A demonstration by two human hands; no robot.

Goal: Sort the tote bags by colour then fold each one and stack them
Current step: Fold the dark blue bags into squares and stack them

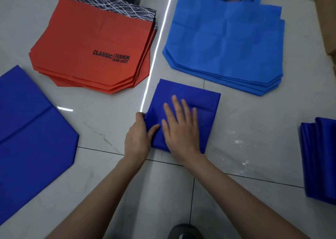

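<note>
Here, folded bag [200, 100]: dark blue, folded to a rough square, lying on the tiled floor [254, 129] straight in front of the person, near the lower corners of the red and light-blue stacks but touching neither.
Left hand [139, 135]: grips the folded bag's left edge, thumb laid on top of the cloth, fingers curled round the side.
Right hand [180, 127]: lies flat on top of the folded bag, fingers straight and spread, pressing down; it grasps nothing.
Red stack [87, 44]: several red bags laid flat one on another, beyond the hands to the left; the top one bears the black print "CLASSIC FASHION DOWN JACKET" and a black band with white lines, with dark handles at the far end.
Light-blue stack [225, 44]: several unfolded bags lying flat, handles pointing away, beyond the hands to the right.
Flat dark-blue bag [31, 129]: unfolded, at the left edge, partly out of frame, well apart from the hands.
Dark-blue pile [320, 158]: folded bags at the right edge, cut off by the frame.
Cardboard [329, 11]: brown, in the upper right corner.
</note>
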